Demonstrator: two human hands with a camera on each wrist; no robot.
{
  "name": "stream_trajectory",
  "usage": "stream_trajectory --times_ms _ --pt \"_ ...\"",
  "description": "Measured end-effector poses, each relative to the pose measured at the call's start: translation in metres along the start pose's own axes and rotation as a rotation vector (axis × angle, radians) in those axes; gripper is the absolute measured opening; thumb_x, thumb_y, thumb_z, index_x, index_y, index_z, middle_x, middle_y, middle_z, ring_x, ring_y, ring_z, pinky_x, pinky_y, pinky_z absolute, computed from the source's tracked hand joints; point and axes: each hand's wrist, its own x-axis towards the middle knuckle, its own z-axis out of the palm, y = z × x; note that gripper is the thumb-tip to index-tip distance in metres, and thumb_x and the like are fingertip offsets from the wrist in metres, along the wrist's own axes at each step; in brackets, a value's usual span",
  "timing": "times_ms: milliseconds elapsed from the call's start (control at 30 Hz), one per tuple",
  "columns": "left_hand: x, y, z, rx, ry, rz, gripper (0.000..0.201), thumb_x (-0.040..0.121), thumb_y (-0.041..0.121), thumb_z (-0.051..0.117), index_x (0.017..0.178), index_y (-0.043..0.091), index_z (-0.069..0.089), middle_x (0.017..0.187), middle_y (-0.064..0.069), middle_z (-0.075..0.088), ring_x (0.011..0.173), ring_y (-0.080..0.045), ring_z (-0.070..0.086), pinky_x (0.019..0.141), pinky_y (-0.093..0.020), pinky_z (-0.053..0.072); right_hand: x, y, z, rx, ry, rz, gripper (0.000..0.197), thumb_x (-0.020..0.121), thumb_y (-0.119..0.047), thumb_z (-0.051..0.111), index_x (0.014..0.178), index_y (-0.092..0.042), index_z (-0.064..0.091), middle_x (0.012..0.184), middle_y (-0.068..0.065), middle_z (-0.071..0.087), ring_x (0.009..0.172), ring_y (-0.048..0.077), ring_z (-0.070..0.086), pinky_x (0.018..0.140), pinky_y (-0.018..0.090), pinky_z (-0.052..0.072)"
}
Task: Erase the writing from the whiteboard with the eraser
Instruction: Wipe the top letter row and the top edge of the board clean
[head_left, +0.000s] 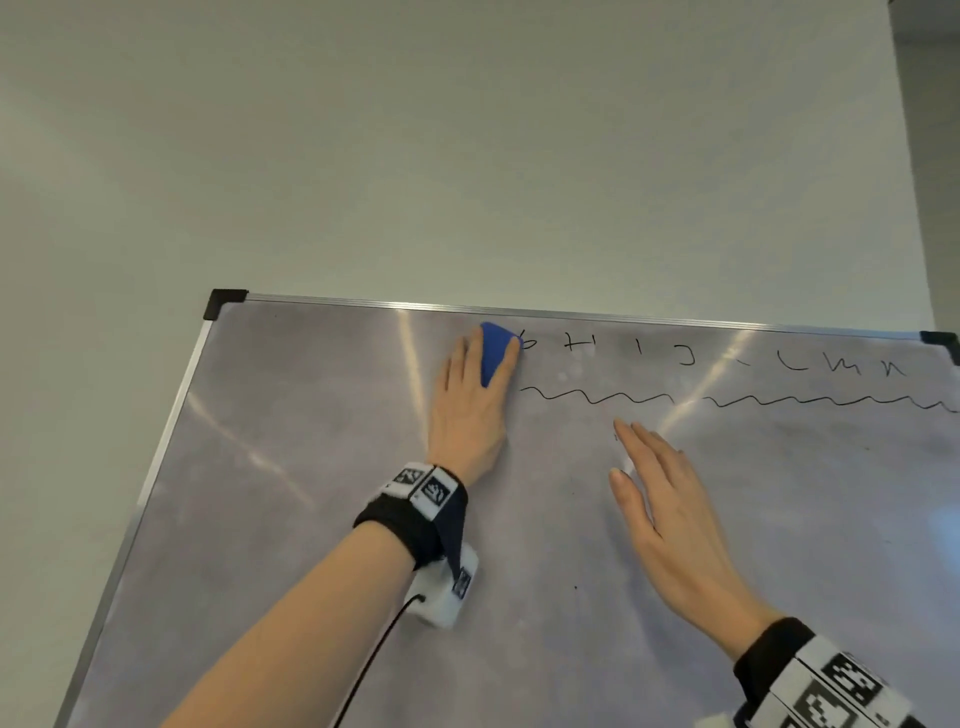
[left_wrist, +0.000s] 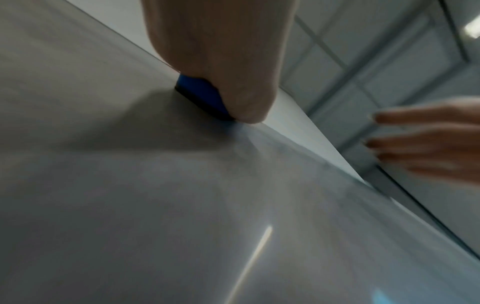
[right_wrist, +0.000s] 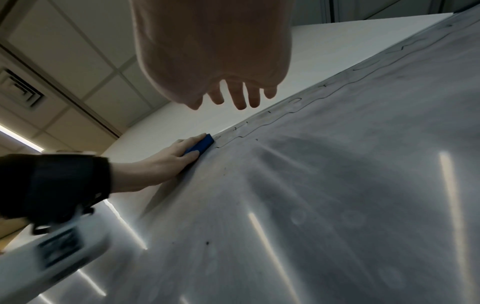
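A metal-framed whiteboard (head_left: 322, 467) fills the lower view. My left hand (head_left: 470, 400) grips a blue eraser (head_left: 494, 351) and presses it on the board near the top edge; the eraser (left_wrist: 202, 94) shows its dark felt against the surface, also seen from the side as the eraser (right_wrist: 200, 146). Black letters (head_left: 685, 357) run to the right of the eraser, with a wavy black line (head_left: 727, 399) beneath them. My right hand (head_left: 660, 499) is open, fingers straight, held flat near the board below the wavy line. The board left of the eraser bears no writing.
A black plastic corner (head_left: 224, 301) caps the board's top left, another corner (head_left: 940, 340) the top right. A plain pale wall (head_left: 467, 156) rises above. Ceiling tiles and a vent (right_wrist: 23, 88) show in the right wrist view.
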Motion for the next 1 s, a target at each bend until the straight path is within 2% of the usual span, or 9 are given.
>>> stream_trajectory --times_ms 100,167,333,433,633,733,767,900,1000 --pt "-0.025 -0.005 -0.001 0.030 -0.076 0.225 0.085 0.079 0.005 0.055 0.154 0.027 0.021 0.158 -0.021 0.016 0.144 -0.040 0.020 0.115 -0.045 0.021 0.005 0.005 0.005 -0.023 -0.016 0.032 0.058 0.094 -0.045 0.026 0.148 -0.024 0.029 0.152 0.002 0.032 0.141 0.017 0.024 0.118 0.036 0.014" --pt "-0.019 -0.019 -0.008 0.070 -0.113 0.275 0.081 0.084 0.007 0.053 0.154 0.030 0.018 0.160 -0.018 0.014 0.144 -0.039 0.019 0.115 -0.044 0.019 0.009 0.008 0.008 -0.064 -0.011 0.024 0.057 0.094 -0.043 0.027 0.147 -0.023 0.030 0.150 0.007 0.036 0.139 0.021 0.028 0.117 0.039 0.017" --pt "0.014 -0.016 -0.017 0.047 -0.069 -0.069 0.078 0.090 0.010 0.047 0.154 0.032 0.009 0.161 -0.015 0.003 0.146 -0.037 0.010 0.117 -0.043 0.012 0.014 0.011 0.006 -0.113 -0.025 -0.011 0.066 0.091 -0.054 0.014 0.148 -0.024 0.028 0.150 0.006 0.035 0.139 0.022 0.028 0.117 0.039 0.016" --pt "0.004 0.015 -0.006 -0.008 -0.006 -0.100 0.082 0.084 0.008 0.051 0.154 0.029 0.014 0.160 -0.019 0.010 0.143 -0.040 0.017 0.115 -0.044 0.017 0.011 0.013 0.003 -0.113 -0.036 -0.009 0.066 0.091 -0.054 0.013 0.149 -0.025 0.026 0.152 0.005 0.032 0.140 0.021 0.025 0.118 0.036 0.013" --pt "-0.054 0.036 0.005 -0.016 -0.069 0.250 0.090 0.073 0.002 0.062 0.152 0.026 0.027 0.155 -0.021 0.026 0.137 -0.043 0.033 0.109 -0.048 0.033 0.005 0.017 -0.001 -0.107 -0.045 0.013 0.060 0.095 -0.049 0.021 0.148 -0.023 0.029 0.151 0.006 0.033 0.140 0.020 0.025 0.117 0.038 0.015" --pt "-0.037 0.010 -0.006 0.073 -0.120 0.420 0.085 0.078 0.003 0.059 0.152 0.028 0.027 0.155 -0.018 0.027 0.136 -0.041 0.036 0.108 -0.046 0.034 0.008 0.015 -0.005 -0.096 -0.064 0.005 0.059 0.094 -0.047 0.022 0.149 -0.025 0.027 0.152 0.004 0.031 0.141 0.018 0.023 0.118 0.034 0.011" --pt "-0.024 0.004 -0.010 0.087 -0.128 0.379 0.083 0.080 0.003 0.057 0.152 0.028 0.025 0.156 -0.018 0.025 0.137 -0.041 0.033 0.109 -0.045 0.032 0.008 0.013 -0.007 -0.090 -0.064 -0.002 0.059 0.094 -0.048 0.022 0.148 -0.025 0.027 0.152 0.004 0.031 0.141 0.018 0.023 0.118 0.034 0.010" --pt "0.024 0.012 -0.013 0.022 -0.100 -0.025 0.079 0.088 0.006 0.047 0.154 0.029 0.011 0.161 -0.017 0.005 0.145 -0.038 0.013 0.115 -0.042 0.015 0.010 0.004 -0.015 -0.038 -0.025 -0.007 0.057 0.094 -0.044 0.025 0.148 -0.026 0.027 0.152 0.002 0.031 0.141 0.016 0.023 0.118 0.036 0.013" --pt "0.030 0.041 -0.001 -0.056 -0.019 -0.104 0.081 0.082 0.003 0.053 0.154 0.024 0.021 0.158 -0.021 0.015 0.142 -0.041 0.022 0.112 -0.046 0.023 0.005 -0.002 -0.019 -0.019 0.024 -0.003 0.054 0.095 -0.043 0.026 0.147 -0.029 0.025 0.152 -0.002 0.030 0.140 0.011 0.021 0.118 0.032 0.011"
